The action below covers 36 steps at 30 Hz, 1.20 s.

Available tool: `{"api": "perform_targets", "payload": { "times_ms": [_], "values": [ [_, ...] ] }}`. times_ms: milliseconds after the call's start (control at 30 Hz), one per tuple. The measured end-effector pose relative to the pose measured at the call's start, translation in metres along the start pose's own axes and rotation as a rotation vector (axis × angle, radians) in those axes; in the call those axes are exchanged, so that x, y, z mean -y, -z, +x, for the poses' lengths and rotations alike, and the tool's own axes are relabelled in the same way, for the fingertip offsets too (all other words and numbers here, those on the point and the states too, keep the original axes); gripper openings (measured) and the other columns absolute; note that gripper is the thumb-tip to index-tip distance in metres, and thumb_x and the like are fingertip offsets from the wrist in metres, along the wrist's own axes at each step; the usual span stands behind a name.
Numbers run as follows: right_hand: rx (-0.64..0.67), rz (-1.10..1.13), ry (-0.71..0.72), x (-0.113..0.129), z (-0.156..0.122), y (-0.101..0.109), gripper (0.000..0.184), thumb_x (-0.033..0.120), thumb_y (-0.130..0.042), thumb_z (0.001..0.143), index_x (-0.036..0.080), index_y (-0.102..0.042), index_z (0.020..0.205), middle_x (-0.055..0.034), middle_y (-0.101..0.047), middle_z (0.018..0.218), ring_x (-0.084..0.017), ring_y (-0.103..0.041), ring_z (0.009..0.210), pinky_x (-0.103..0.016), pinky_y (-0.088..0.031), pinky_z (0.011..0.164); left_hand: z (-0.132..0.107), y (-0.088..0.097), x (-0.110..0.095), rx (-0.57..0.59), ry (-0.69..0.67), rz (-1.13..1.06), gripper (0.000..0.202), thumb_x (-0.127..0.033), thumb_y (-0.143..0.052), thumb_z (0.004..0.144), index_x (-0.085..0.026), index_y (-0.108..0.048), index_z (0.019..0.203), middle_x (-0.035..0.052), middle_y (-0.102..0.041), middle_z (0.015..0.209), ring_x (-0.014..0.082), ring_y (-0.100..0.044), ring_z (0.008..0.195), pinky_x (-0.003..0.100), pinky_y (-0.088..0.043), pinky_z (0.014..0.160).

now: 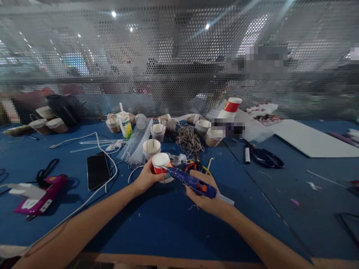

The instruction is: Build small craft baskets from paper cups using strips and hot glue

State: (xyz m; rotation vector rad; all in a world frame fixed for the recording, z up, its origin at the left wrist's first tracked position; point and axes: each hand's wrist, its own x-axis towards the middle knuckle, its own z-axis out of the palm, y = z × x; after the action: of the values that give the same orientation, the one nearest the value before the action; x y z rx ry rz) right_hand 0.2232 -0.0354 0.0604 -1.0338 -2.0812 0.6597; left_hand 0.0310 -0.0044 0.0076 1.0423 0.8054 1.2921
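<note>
My left hand (pixel 147 176) is wrapped round the left side of a red and white paper cup (pixel 162 160), held near the middle of the blue table. In my right hand (pixel 206 194) is a dark blue glue gun (pixel 193 182), with a clear glue stick (pixel 226 200) poking out of its back end. The gun's tip meets or nearly meets the cup's upper side; I cannot tell if it touches. Just behind the cup stands a whitish cup (pixel 152 148) with a cord handle. A tangle of grey-brown cord (pixel 190 140) lies beyond my right hand.
Left of my arm lie a phone (pixel 98 170), a white cable (pixel 114 171) and a magenta device (pixel 45 196). Clear glue sticks (pixel 136 144), a drink carton (pixel 125 125) and several small cups stand farther back. Scissors (pixel 265 157) and a white board (pixel 314 138) are at right, before a perforated metal screen (pixel 168 56).
</note>
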Motion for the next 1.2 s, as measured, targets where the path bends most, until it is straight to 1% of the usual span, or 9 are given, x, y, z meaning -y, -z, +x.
{"api": "perform_targets", "payload": {
  "times_ms": [233,333,733,967,1200],
  "values": [
    [-0.013,0.012,-0.003,-0.0023,-0.0005,-0.0008,0.023,0.018,-0.048,0.073,0.021,-0.033,0.056,0.0048,-0.039,0.049,-0.008,-0.037,0.045,-0.022,-0.031,0.044,-0.0005,0.0023,0.0014,0.010,-0.003,0.000,0.066,-0.017,-0.081,0.047,-0.017,-0.054,0.108,0.0040,-0.064,0.097,0.0183,-0.059,0.088,0.033,-0.046,0.086],
    [-0.013,0.009,-0.011,-0.0027,-0.0008,-0.0007,0.023,0.018,-0.048,0.073,0.021,-0.033,0.056,0.0050,-0.038,0.049,-0.008,-0.037,0.045,-0.021,-0.030,0.044,-0.0004,0.0027,0.0021,0.014,-0.001,-0.008,0.068,-0.017,-0.080,0.047,-0.018,-0.054,0.110,0.0039,-0.064,0.096,0.0183,-0.059,0.087,0.033,-0.045,0.086],
    [-0.045,-0.011,0.026,-0.0056,-0.0003,0.0002,0.023,0.018,-0.048,0.072,0.021,-0.032,0.056,0.0054,-0.038,0.051,-0.007,-0.037,0.045,-0.021,-0.031,0.045,0.0000,0.0048,0.0046,-0.010,0.019,-0.048,0.069,-0.015,-0.080,0.046,-0.018,-0.055,0.110,0.0046,-0.065,0.099,0.0193,-0.060,0.088,0.033,-0.046,0.085],
    [-0.078,-0.015,0.053,-0.0052,0.0010,0.0011,0.023,0.018,-0.048,0.072,0.021,-0.032,0.056,0.0056,-0.037,0.051,-0.007,-0.037,0.044,-0.021,-0.031,0.045,-0.0007,0.0048,0.0044,0.007,0.022,-0.057,0.069,-0.015,-0.080,0.048,-0.018,-0.053,0.112,0.0047,-0.065,0.097,0.0185,-0.061,0.085,0.032,-0.048,0.082],
    [-0.063,0.000,0.018,-0.0060,0.0002,0.0021,0.021,0.018,-0.049,0.071,0.021,-0.035,0.056,0.0050,-0.039,0.050,-0.008,-0.037,0.044,-0.022,-0.032,0.045,-0.0011,0.0031,0.0024,0.008,0.028,-0.057,0.068,-0.014,-0.080,0.049,-0.018,-0.054,0.112,0.0045,-0.066,0.094,0.0182,-0.062,0.082,0.032,-0.049,0.079]
  ]
}}
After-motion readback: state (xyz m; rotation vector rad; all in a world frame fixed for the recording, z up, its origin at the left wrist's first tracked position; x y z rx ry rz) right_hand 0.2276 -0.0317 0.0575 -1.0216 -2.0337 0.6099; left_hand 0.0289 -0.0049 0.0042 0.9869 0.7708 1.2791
